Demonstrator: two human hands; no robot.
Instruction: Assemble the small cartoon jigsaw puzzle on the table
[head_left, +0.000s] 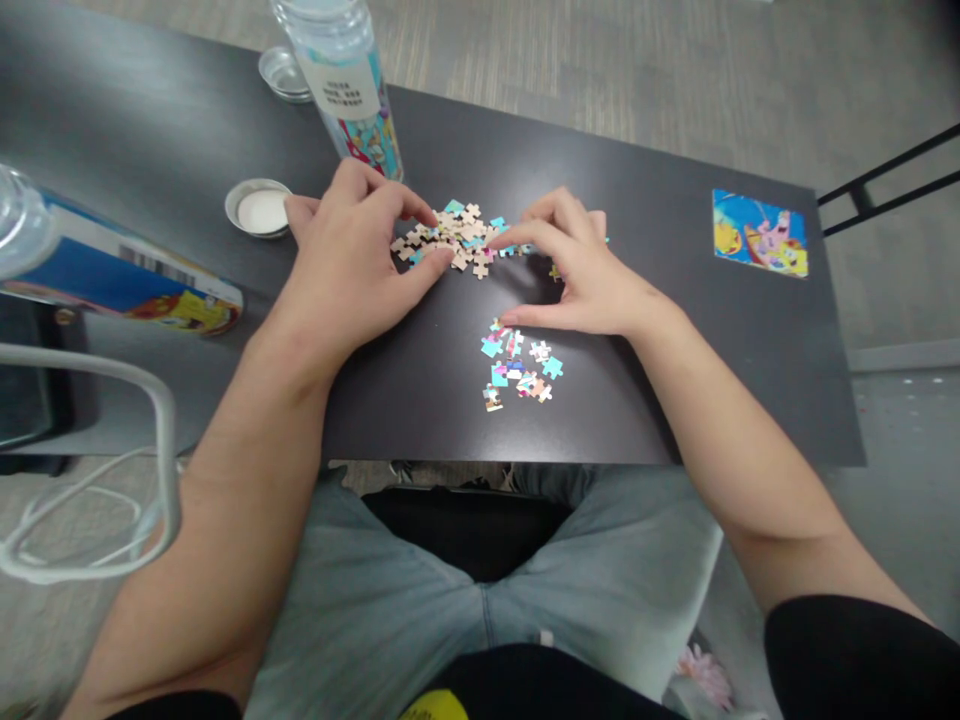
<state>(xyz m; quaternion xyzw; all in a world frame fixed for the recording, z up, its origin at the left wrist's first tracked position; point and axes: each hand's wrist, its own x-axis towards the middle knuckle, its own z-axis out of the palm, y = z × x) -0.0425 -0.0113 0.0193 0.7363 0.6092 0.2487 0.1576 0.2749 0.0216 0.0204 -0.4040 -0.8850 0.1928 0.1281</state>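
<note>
A heap of jigsaw puzzle pieces (454, 237), many with the plain tan side up, lies on the dark table (409, 400). My left hand (358, 245) is at the heap's left side, thumb and fingers apart, the fingertips touching or just over the pieces. Over the right side of the heap, my right hand (574, 265) has its thumb and fingers spread, with no piece seen between them. The right thumb tip is close to a smaller group of picture-side-up pieces (514, 370) nearer to me. A few pieces are partly hidden behind the right hand.
A clear bottle with a printed label (349, 95) stands behind the left hand; another labelled bottle (127, 265) is at the left. Two round lids (259, 208) lie near them. A cartoon picture card (761, 235) lies at the right. A pale cable (169, 450) loops at lower left.
</note>
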